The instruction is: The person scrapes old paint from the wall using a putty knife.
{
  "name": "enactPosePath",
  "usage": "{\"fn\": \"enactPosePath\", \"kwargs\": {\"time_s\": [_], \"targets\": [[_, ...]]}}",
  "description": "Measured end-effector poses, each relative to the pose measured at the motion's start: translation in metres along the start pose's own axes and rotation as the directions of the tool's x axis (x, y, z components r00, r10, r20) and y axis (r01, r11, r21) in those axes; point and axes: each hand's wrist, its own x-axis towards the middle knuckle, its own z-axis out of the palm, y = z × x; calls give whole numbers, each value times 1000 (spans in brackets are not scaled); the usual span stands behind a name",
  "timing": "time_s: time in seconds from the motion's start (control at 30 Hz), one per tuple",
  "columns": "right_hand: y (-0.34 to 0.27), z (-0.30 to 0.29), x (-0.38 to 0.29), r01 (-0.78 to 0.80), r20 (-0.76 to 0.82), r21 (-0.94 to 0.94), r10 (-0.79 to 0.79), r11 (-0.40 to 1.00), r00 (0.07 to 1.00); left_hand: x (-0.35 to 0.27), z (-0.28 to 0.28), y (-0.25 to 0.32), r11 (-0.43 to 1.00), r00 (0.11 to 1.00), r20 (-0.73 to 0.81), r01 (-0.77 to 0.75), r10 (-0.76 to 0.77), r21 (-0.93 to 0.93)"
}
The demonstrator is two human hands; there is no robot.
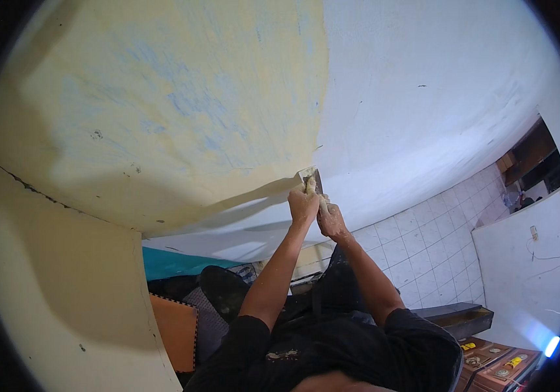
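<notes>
Both of my hands meet in front of the wall, near the border between its yellow, blue-streaked part [201, 98] and its white part [407, 122]. My left hand [304, 205] grips a putty knife [308, 172] whose blade is smeared with pale putty. Close against it, my right hand [332, 220] is closed around a tool handle. A darker metal blade [318, 182] shows beside the smeared one; whether it belongs to a second knife I cannot tell. Pale dust or putty coats my fingers. Whether either blade touches the wall is unclear.
A jagged crack [30, 187] runs along the left wall corner. White floor tiles [422, 255] stretch to the right. An orange mat [174, 330] lies lower left. At lower right are a long dark box [461, 318] and a brown cabinet [495, 365]. A wall socket [533, 232] has loose wire.
</notes>
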Motion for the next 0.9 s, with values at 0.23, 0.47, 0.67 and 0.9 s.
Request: {"fn": "enactPosePath", "kwargs": {"time_s": [0.23,0.47,0.67,0.9], "targets": [[-35,-10,6,-286,21,152,286,946,958,-3,-3,18,991,1000,-14,-9,7,-136],[-66,-36,47,369,-1,-218,-378,903,926,11,-21,74,945,945,-137,-313,298,-100],[-62,-9,26,521,-40,-349,-568,779,822,1,-36,46,956,964,-69,-264,257,-129],[3,30,-10,398,-15,-315,-424,862,906,8,-16,-46,988,991,38,-126,130,-90]]}}
